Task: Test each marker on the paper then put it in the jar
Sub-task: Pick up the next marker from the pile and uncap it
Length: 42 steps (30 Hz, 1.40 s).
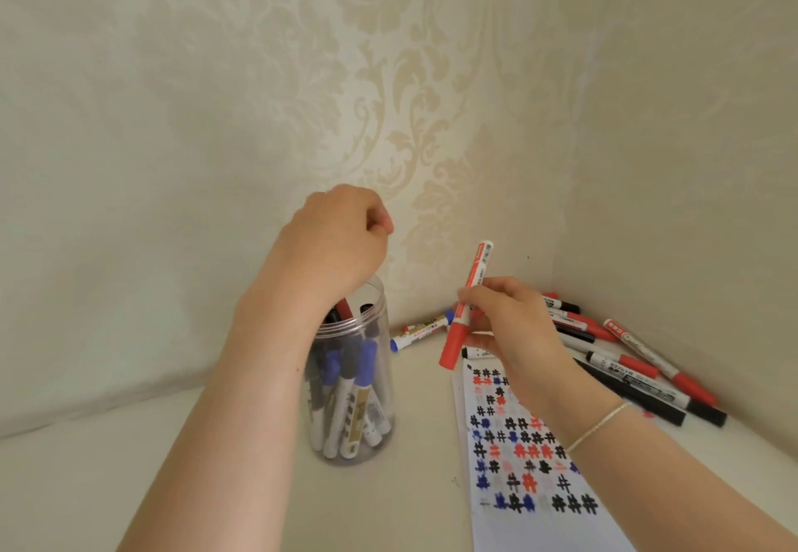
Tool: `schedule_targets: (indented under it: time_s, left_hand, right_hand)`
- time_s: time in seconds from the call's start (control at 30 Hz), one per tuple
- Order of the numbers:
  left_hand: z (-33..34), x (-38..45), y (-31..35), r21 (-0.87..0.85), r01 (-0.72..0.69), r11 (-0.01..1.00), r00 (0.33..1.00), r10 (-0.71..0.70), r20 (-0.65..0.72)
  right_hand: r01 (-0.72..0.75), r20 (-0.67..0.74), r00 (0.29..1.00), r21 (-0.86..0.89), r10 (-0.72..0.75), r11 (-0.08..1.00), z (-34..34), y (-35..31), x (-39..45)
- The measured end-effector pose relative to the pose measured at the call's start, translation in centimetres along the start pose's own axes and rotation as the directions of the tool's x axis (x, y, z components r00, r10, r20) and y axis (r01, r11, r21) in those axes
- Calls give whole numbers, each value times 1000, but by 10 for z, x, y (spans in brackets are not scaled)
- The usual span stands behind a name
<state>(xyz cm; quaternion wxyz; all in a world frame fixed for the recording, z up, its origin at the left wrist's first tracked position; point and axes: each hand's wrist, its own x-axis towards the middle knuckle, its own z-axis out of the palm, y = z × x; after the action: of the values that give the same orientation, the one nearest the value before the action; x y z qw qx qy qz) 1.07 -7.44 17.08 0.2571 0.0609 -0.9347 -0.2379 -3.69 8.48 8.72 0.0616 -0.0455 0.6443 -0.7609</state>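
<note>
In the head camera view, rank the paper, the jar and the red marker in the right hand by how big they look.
1. Paper, partly under the arm.
2. Jar, wrist covers its mouth.
3. Red marker.
This is apparent size only; the paper lies nearest the camera.

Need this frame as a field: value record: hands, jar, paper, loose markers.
left hand: above the jar mouth, fingers curled; whether it holds anything cannot be told
right hand: gripping a red marker, cap on, cap end down
jar: clear plastic, upright, no lid on, holding blue, black and red markers
paper: flat on the table, covered in red, blue and black test marks
loose markers: red and black pile in the corner, right of the paper
</note>
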Motion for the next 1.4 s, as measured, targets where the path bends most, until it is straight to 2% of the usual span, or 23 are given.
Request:
schedule_targets:
  time_s: [0.03, 0.1, 0.17, 0.23, 0.3, 0.4, 0.47, 0.6, 0.67, 0.87, 1.0, 1.07, 1.17, 1.27, 1.33, 1.4]
  left_hand:
    - [4, -3, 10, -52, -54, 997, 998, 55, 26]
    - [21, -9, 27, -7, -106, 994, 957, 104, 272]
    - [45, -14, 34, 109, -130, 986, 843, 52, 536]
    - [66, -18, 34, -3, -113, 994, 778, 90, 622]
    - [82, -20, 32, -181, -89, 979, 765, 184, 618]
    - [94, -24, 33, -323, -104, 941, 725, 294, 623]
    - [97, -27, 36, -408, -85, 909, 732, 335, 593]
    - [101, -31, 39, -582, 146, 800, 695, 336, 636]
    - [103, -32, 39, -644, 165, 747, 694, 376, 614]
    - [122, -30, 38, -689, 215, 692, 705, 378, 600]
    - [133, -38, 46, -711, 281, 644, 678, 391, 622]
    - [139, -45, 50, -713, 322, 622, 655, 397, 642]
    - [149, -49, 55, -671, 221, 707, 671, 389, 631]
    - [163, -49, 56, -512, 37, 858, 780, 295, 552]
    - [177, -54, 54, -459, -3, 889, 836, 254, 487]
    - [194, -64, 54, -410, -31, 912, 841, 246, 482]
  right_hand:
    - [1, -15, 1000, 56, 0, 998, -2, -1, 0]
    - [13, -52, 999, 140, -6, 990, -6, -2, 1]
    - [40, -92, 995, 184, -23, 982, -11, -2, 3]
    - [81, -112, 992, 172, -63, 982, -17, -1, 4]
    - [103, -74, 993, 98, -96, 990, -26, -1, 2]
    - [98, 55, 994, -69, -95, 993, -39, -3, 1]
    - [94, 74, 994, -132, -85, 987, -48, -6, 6]
    - [109, 124, 989, -203, -85, 973, -58, -17, 10]
    - [105, 163, 984, -178, -76, 978, -61, -19, 10]
    - [18, 210, 978, -27, -12, 999, -74, -11, 7]
    - [-5, 230, 973, -7, 6, 1000, -92, -6, 4]
    - [12, 235, 972, -60, 2, 998, -102, -5, 4]
    - [63, 138, 989, -107, -48, 992, -117, -1, 2]
    - [145, -182, 973, 17, -140, 989, -142, -1, -1]
    - [164, -344, 931, 90, -124, 982, -162, 3, -6]
    - [115, -374, 925, 116, -64, 986, -178, 12, -13]
